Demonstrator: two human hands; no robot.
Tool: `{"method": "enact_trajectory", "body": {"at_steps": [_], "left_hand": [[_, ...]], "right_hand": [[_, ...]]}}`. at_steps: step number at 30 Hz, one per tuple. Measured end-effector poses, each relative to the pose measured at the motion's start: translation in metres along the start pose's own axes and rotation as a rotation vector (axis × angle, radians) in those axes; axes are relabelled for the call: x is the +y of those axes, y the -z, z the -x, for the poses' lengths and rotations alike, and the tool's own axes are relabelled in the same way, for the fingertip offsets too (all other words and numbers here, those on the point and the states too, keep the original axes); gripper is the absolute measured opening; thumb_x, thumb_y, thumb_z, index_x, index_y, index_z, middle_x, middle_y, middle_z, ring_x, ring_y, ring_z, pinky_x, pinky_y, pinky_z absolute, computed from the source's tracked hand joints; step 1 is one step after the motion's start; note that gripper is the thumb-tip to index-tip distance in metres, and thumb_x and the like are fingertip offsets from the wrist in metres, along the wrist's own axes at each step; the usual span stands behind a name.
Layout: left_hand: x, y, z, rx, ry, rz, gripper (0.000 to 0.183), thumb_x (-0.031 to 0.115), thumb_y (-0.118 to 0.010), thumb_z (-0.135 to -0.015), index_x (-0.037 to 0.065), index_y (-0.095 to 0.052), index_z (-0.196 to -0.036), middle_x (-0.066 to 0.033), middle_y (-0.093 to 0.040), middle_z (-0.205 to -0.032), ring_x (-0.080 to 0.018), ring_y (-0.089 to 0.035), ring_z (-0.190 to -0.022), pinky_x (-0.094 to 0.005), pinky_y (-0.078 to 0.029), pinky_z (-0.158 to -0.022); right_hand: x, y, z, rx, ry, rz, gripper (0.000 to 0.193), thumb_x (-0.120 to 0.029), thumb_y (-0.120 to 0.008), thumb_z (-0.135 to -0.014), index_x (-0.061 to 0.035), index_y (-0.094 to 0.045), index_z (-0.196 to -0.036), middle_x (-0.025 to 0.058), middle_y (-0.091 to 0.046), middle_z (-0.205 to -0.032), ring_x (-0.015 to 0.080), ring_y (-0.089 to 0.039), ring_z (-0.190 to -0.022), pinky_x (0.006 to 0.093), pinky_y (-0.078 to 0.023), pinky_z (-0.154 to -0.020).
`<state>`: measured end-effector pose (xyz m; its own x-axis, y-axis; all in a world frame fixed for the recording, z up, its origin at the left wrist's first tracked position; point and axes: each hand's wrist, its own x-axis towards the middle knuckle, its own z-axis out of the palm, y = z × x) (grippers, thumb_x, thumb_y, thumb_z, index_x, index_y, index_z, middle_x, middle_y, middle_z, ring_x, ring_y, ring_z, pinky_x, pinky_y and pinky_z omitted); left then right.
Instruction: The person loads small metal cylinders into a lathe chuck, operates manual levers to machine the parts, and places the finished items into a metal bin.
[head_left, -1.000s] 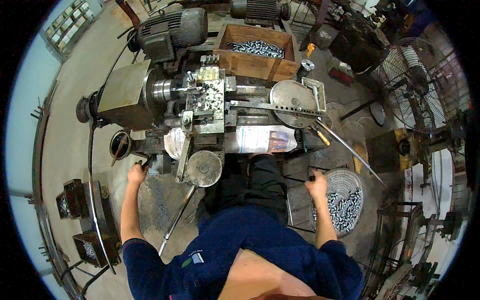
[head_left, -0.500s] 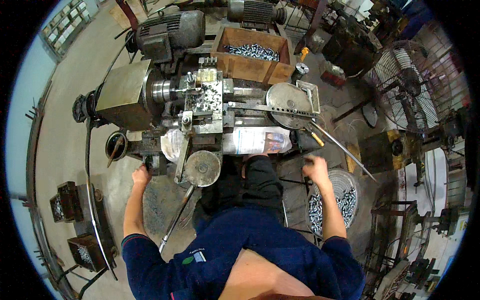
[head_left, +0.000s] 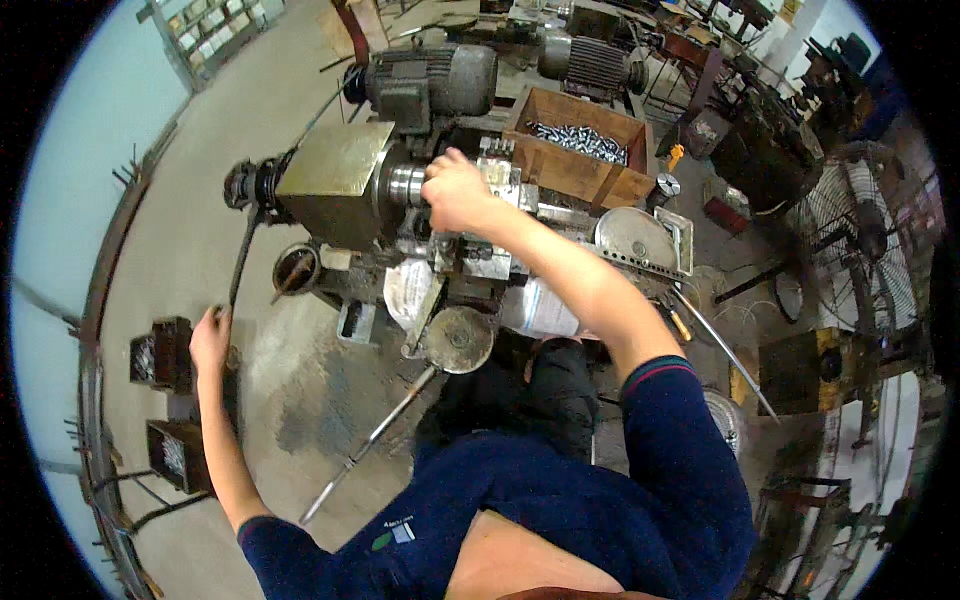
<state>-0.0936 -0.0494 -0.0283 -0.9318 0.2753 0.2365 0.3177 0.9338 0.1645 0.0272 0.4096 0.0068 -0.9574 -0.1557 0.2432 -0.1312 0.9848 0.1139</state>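
On the left, my left hand (head_left: 210, 338) is closed around a long dark lever (head_left: 243, 265) that runs down from the machine's left end. My right arm reaches across the machine. My right hand (head_left: 458, 190) has its fingers curled beside the shiny round spindle nose (head_left: 403, 186); whatever it may hold is hidden. Under and beside that hand lies the metal slide block (head_left: 505, 190). Nearer me, a round metal disc (head_left: 460, 338) sits at the upper end of a long handle (head_left: 375, 435). Paper-like wrapping (head_left: 540, 308) covers part of the machine's front.
A wooden box (head_left: 560, 150) of small shiny metal parts stands behind the machine. A motor (head_left: 430, 80) is at the back. Two small bins (head_left: 180, 450) of parts stand at left. A long rod (head_left: 725, 350) slants out at right, near a large fan (head_left: 850, 230).
My right hand has moved from above the basket of parts at right to the spindle. My left hand has left the machine's front and taken hold of the lever. The view has shifted.
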Motion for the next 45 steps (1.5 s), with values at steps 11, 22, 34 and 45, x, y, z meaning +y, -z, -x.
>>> {"method": "enact_trajectory", "body": {"at_steps": [11,22,34,45], "left_hand": [[0.016,-0.039,0.124,0.027,0.354,-0.08,0.045,0.045,-0.062,-0.075,0.001,-0.059,-0.083,-0.0187,-0.062,-0.078,-0.0369,-0.061,-0.075,-0.0448,-0.047,-0.066],[-0.013,-0.052,0.088,-0.435,0.341,0.95,0.022,0.012,-0.06,-0.083,-0.008,-0.054,-0.091,-0.0102,-0.055,-0.06,-0.0191,-0.057,-0.049,-0.034,-0.052,-0.048],[0.003,-0.048,0.089,-0.321,0.36,0.958,0.026,0.019,-0.061,-0.084,-0.006,-0.053,-0.084,-0.0093,-0.055,-0.058,-0.0187,-0.055,-0.047,-0.034,-0.05,-0.05],[-0.038,-0.074,0.088,-0.486,0.477,0.784,0.035,0.023,-0.056,-0.087,-0.009,-0.056,-0.103,-0.0132,-0.059,-0.086,-0.0205,-0.058,-0.074,-0.0323,-0.048,-0.062]], "right_hand": [[-0.008,-0.024,-0.033,-0.325,-0.118,-0.03,0.028,-0.026,-0.066,-0.065,-0.013,-0.069,-0.09,0.0077,-0.066,-0.098,0.0265,-0.058,-0.101,0.0471,-0.027,-0.102],[0.019,0.034,0.055,0.361,-0.192,-0.254,0.019,-0.024,-0.063,-0.054,-0.0061,-0.066,-0.058,0.0136,-0.06,-0.067,0.0306,-0.058,-0.083,0.0399,-0.044,-0.087],[0.064,0.006,0.151,0.224,-0.471,-0.176,0.046,-0.021,-0.067,-0.058,-0.0084,-0.062,-0.102,0.0214,-0.052,-0.111,0.0362,-0.054,-0.096,0.0444,-0.047,-0.082],[-0.062,-0.074,0.409,0.095,-1.045,-0.656,0.041,-0.019,-0.06,-0.056,-0.0032,-0.065,-0.094,0.0165,-0.061,-0.1,0.0343,-0.058,-0.091,0.0395,-0.047,-0.079]]}}
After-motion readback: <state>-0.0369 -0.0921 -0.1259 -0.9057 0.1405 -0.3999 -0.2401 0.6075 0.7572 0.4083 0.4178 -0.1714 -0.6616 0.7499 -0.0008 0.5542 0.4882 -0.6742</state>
